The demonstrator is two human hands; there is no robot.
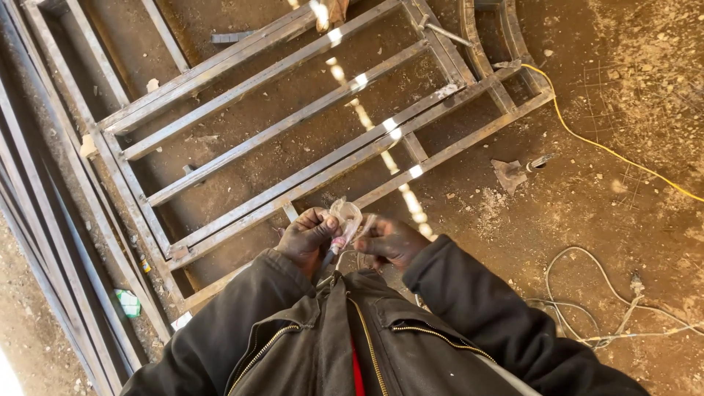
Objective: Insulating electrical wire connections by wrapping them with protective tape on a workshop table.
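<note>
Nearest the camera is the person's dark zipped jacket (367, 345), and everything else is placed from it. Just beyond its collar the two hands meet, close in front of the chest. The left hand (308, 236) is curled shut, fingers folded around the lower part of a small crumpled clear plastic wrapper (346, 218) with a bit of pink showing inside. The right hand (392, 242) is also closed, its fingertips pinching the wrapper's other side. The wrapper sits between the two hands, touching both, neither hand clearly nearer. Its long axis runs roughly away from the jacket, rising from the left palm toward the frame beyond; what it contains is too small to tell.

Farther out from the jacket, on the dirt floor (623, 95), lies a welded grey steel frame (293, 139) of parallel bars, running diagonally. To the jacket's right, a tangle of pale wire (587, 308) lies on the ground. Farther still, a yellow cable (609, 150) snakes past the frame's far corner, near a small tool (524, 167).
</note>
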